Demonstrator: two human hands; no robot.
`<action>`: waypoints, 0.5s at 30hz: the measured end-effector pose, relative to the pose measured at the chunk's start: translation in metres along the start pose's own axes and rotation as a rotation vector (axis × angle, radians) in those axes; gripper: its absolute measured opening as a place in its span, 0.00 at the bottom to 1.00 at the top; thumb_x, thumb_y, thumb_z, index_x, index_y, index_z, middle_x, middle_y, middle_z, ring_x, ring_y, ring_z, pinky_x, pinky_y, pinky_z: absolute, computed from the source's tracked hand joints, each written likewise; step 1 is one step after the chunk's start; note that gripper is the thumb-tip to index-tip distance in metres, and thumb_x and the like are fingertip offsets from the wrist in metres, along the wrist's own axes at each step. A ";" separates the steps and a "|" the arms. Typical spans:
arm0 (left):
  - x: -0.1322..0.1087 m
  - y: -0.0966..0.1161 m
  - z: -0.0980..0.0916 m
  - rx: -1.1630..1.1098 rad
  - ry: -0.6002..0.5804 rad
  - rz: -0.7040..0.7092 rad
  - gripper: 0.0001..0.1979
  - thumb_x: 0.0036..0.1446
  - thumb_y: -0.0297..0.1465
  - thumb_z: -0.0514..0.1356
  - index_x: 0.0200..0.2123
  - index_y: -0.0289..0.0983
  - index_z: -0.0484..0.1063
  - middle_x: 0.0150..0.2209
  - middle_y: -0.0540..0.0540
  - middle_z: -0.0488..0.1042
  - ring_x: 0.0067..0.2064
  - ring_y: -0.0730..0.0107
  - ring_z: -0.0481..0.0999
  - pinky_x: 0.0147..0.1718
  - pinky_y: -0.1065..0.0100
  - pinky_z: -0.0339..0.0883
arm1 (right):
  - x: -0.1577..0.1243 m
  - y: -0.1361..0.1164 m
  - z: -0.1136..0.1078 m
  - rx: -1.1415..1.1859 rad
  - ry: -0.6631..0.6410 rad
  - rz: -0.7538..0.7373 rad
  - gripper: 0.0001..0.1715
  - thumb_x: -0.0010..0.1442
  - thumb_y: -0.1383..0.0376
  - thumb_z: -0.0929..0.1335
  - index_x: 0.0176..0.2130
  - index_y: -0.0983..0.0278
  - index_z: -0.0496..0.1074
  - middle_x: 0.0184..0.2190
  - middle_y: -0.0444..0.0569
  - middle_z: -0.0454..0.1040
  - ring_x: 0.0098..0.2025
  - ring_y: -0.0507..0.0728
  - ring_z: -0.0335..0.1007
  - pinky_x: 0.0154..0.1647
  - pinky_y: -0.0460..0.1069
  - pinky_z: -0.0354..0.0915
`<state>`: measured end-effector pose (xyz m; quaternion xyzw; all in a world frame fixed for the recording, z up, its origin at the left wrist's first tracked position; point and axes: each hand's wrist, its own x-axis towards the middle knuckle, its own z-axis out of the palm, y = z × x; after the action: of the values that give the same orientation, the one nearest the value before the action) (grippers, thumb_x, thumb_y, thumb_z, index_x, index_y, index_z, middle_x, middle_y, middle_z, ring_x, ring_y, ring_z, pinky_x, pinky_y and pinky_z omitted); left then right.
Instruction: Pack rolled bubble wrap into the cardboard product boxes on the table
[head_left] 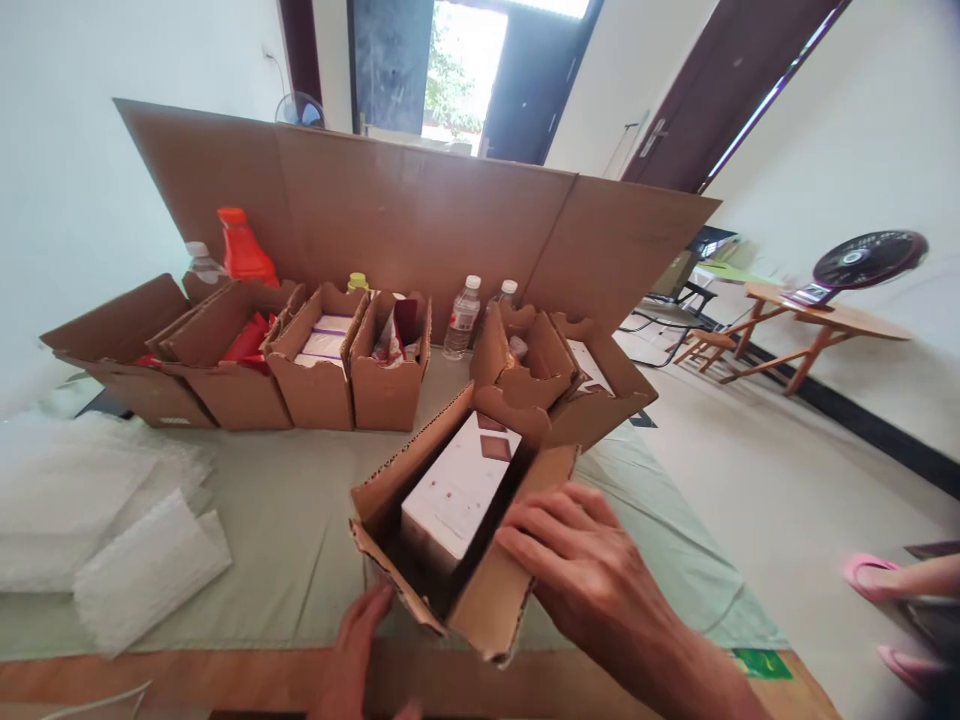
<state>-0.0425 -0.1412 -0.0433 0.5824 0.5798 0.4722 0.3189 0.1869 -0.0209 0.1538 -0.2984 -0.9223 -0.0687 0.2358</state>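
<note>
An open brown cardboard box [420,480] lies tilted at the near edge of the table, its flaps spread. A white carton with small dark red squares [459,490] sits inside it. My right hand [585,570] rests on the box's right flap, with its fingers curled over the flap's edge. My left hand [358,645] is low at the box's near left corner, fingers together against the cardboard.
Several open cardboard boxes [315,370] holding packets stand in a row behind, with more [559,375] to the right. Bottles [461,318] and an orange jug [244,248] stand before a tall cardboard screen. White foam sheets [142,570] lie at left. A person's foot in a pink slipper [874,572] shows at right.
</note>
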 end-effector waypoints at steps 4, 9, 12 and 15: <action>0.025 -0.003 0.001 0.136 0.006 0.093 0.40 0.58 0.35 0.60 0.71 0.39 0.49 0.67 0.33 0.63 0.64 0.41 0.68 0.58 0.44 0.69 | 0.014 -0.019 0.020 0.010 -0.022 -0.026 0.19 0.72 0.70 0.59 0.33 0.65 0.73 0.28 0.47 0.74 0.31 0.55 0.65 0.36 0.52 0.54; 0.077 -0.015 0.003 0.150 0.133 0.223 0.32 0.65 0.33 0.54 0.70 0.40 0.49 0.66 0.33 0.64 0.66 0.49 0.67 0.59 0.45 0.68 | 0.036 -0.018 0.037 -0.099 -0.010 -0.005 0.20 0.72 0.71 0.58 0.31 0.65 0.71 0.27 0.47 0.72 0.30 0.57 0.62 0.36 0.53 0.52; 0.102 -0.013 0.014 0.098 0.159 0.198 0.30 0.66 0.32 0.53 0.69 0.39 0.50 0.66 0.33 0.64 0.65 0.51 0.67 0.60 0.46 0.67 | 0.047 -0.007 0.044 -0.150 0.023 0.017 0.18 0.70 0.72 0.60 0.30 0.64 0.71 0.27 0.47 0.72 0.30 0.57 0.62 0.35 0.53 0.52; 0.121 0.000 0.024 0.017 0.131 0.132 0.29 0.66 0.30 0.52 0.68 0.37 0.52 0.66 0.34 0.64 0.66 0.54 0.66 0.63 0.48 0.63 | 0.052 0.005 0.046 -0.197 0.014 0.055 0.17 0.68 0.73 0.62 0.29 0.64 0.71 0.27 0.48 0.73 0.31 0.59 0.63 0.36 0.53 0.53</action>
<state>-0.0350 -0.0187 -0.0299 0.5898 0.5637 0.5244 0.2436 0.1346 0.0221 0.1377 -0.3450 -0.9008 -0.1546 0.2137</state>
